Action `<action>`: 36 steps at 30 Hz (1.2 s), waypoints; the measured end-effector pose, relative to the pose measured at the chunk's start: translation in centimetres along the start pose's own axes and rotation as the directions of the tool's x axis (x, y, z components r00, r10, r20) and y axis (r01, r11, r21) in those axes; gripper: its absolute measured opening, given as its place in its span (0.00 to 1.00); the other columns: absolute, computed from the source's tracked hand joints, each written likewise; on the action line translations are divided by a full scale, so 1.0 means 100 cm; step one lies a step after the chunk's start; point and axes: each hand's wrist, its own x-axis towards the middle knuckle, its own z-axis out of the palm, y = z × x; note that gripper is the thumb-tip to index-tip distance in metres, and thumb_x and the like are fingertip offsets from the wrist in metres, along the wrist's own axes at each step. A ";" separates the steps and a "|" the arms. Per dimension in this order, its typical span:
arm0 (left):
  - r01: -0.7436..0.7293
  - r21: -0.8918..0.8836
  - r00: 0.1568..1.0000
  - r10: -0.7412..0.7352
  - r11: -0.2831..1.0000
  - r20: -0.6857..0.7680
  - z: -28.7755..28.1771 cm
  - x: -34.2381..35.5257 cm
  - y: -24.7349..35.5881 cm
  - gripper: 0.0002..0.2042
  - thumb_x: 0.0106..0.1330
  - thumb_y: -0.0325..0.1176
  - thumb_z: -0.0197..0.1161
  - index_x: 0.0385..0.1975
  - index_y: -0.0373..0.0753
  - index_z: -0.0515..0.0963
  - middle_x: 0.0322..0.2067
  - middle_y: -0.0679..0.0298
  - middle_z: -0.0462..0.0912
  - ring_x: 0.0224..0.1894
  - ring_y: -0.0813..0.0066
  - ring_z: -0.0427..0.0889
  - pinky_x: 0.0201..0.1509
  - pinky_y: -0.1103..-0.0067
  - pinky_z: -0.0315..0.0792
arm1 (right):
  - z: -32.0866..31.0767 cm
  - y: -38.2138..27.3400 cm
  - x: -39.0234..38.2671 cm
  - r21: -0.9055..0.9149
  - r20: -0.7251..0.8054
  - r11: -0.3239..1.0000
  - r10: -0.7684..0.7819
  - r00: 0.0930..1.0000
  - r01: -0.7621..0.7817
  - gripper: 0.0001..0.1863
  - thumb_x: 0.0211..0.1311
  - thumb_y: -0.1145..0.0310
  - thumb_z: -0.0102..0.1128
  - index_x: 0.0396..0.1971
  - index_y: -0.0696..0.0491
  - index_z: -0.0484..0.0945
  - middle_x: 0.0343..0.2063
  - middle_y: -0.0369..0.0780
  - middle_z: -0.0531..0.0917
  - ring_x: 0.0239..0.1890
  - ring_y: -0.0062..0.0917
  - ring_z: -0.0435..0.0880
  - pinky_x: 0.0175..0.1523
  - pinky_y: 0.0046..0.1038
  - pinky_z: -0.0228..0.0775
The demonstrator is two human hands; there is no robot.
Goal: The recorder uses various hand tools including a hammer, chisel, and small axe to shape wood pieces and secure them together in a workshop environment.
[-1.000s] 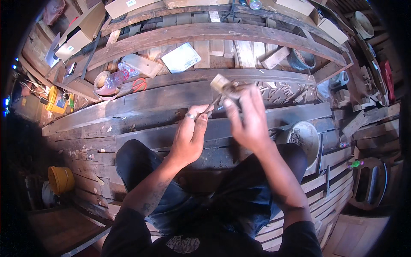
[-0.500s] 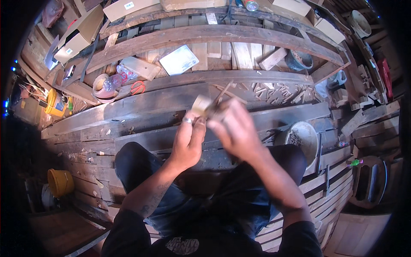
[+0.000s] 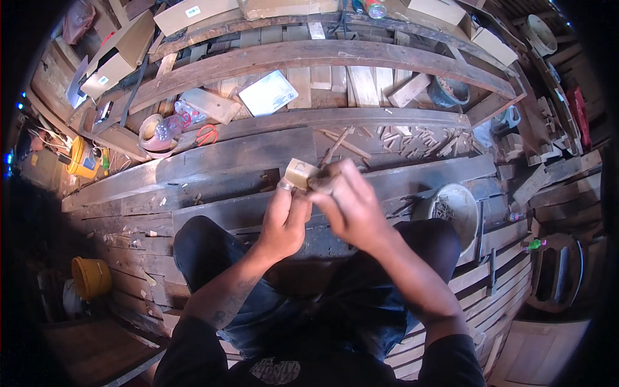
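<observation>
A small pale wooden block (image 3: 300,173) is gripped in the fingers of my left hand (image 3: 284,219), which wears a ring. My right hand (image 3: 356,205) is closed against the block's right end. Its fingers are curled round a small dark piece that I cannot make out, partly hidden and blurred. Both hands are raised over the low wooden bench, between my knees and its far side. Just beyond them, thin wooden sticks (image 3: 345,143) lie on the bench.
Many small wood offcuts (image 3: 422,138) are scattered at the far right. A pale bucket (image 3: 474,219) stands by my right knee. Orange-handled scissors (image 3: 206,134), a plastic bottle (image 3: 169,126) and a tape roll (image 3: 150,132) lie at the far left. A yellow bucket (image 3: 92,276) sits left.
The wooden block, blurred before, now shows clearly, its face turned more toward view. My right hand has shifted slightly and is less smeared by motion. My left hand keeps its hold.
</observation>
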 end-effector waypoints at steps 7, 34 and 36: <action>0.008 0.099 1.000 -0.007 0.995 -0.013 0.001 0.002 0.000 0.11 0.78 0.28 0.46 0.54 0.34 0.72 0.23 0.74 0.65 0.23 0.89 0.61 0.28 0.85 0.60 | -0.002 0.003 -0.004 0.008 0.002 0.998 -0.058 0.998 0.058 0.06 0.63 0.75 0.63 0.32 0.60 0.76 0.31 0.50 0.73 0.31 0.46 0.77 0.35 0.42 0.70; -0.061 0.074 0.998 0.062 0.995 -0.012 0.002 0.006 0.001 0.13 0.80 0.32 0.44 0.55 0.32 0.70 0.22 0.76 0.61 0.21 0.91 0.55 0.24 0.86 0.51 | 0.002 0.003 0.001 -0.088 -0.173 0.963 0.238 0.956 -0.256 0.05 0.60 0.78 0.65 0.35 0.59 0.79 0.33 0.49 0.73 0.33 0.45 0.78 0.38 0.41 0.72; -0.034 0.077 0.999 0.035 0.996 -0.014 0.001 0.004 -0.001 0.14 0.80 0.33 0.44 0.56 0.32 0.70 0.23 0.76 0.61 0.23 0.90 0.56 0.25 0.86 0.52 | 0.003 0.001 0.003 -0.145 -0.278 0.885 0.392 0.877 -0.442 0.07 0.58 0.77 0.66 0.37 0.57 0.81 0.34 0.47 0.73 0.35 0.44 0.79 0.40 0.40 0.74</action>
